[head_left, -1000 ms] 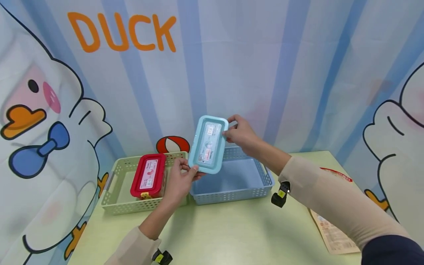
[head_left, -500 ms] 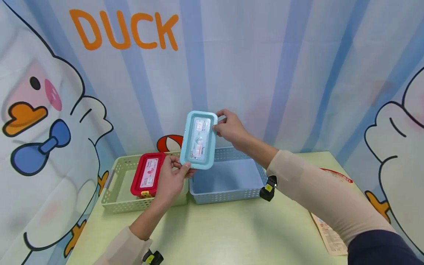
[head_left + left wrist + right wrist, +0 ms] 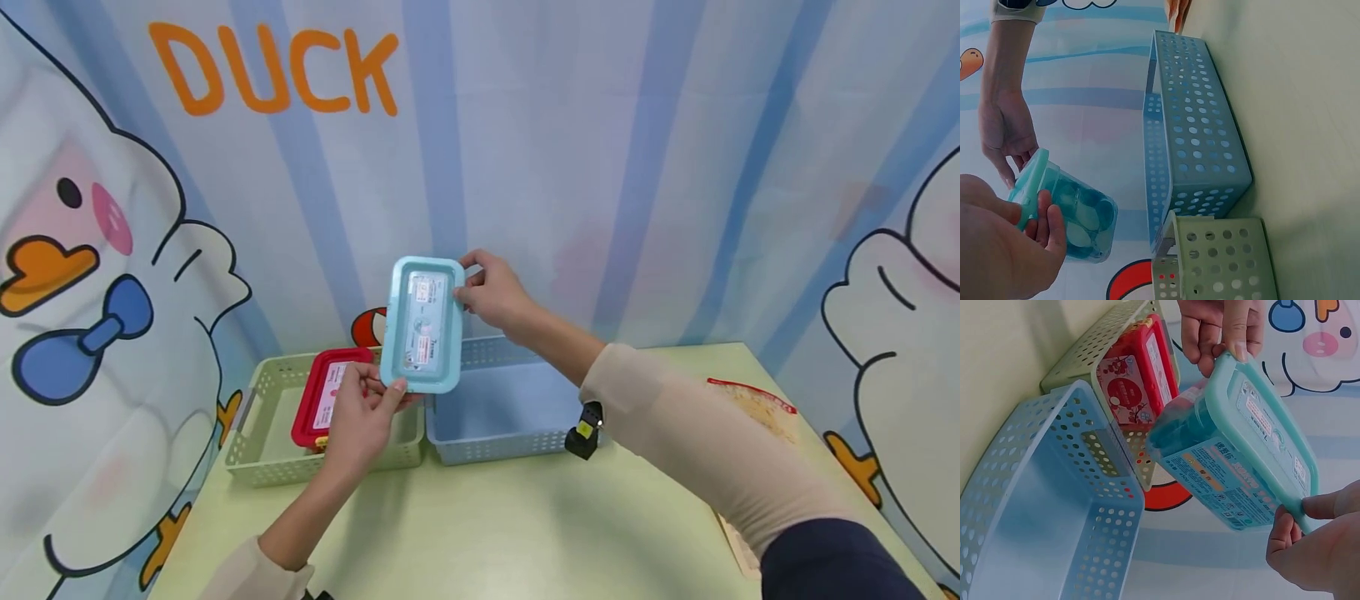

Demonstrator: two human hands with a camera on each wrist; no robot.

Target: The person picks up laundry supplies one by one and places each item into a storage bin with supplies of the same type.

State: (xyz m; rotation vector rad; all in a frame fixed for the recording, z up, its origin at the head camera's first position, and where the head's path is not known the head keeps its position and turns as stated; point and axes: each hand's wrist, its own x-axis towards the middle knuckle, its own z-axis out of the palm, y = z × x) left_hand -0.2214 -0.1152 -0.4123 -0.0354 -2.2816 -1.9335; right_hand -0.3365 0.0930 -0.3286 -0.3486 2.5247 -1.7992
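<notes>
A clear plastic box with a teal lid [image 3: 423, 325] hangs in the air, tilted, between both hands. My left hand [image 3: 360, 417] pinches the lid's lower edge, thumb on top and fingers beneath. My right hand [image 3: 498, 292] pinches the upper right edge of the lid. Through the side of the teal-lidded box [image 3: 1222, 478] blue-green contents and a printed label show in the right wrist view. Below and left stands a red-lidded box [image 3: 318, 404] in the green basket [image 3: 262, 475], partly hidden by my left hand. The blue basket [image 3: 495, 450] stands beside the green one.
Both baskets stand on a pale green table [image 3: 480, 525] near the back, against a curtain [image 3: 540, 167] with duck pictures. A flat printed packet [image 3: 750, 408] lies at the table's right side, partly behind my right sleeve.
Both hands have carried the teal-lidded box to the left, from above the blue basket to above where the two baskets meet. Its lid now stands straighter in view.
</notes>
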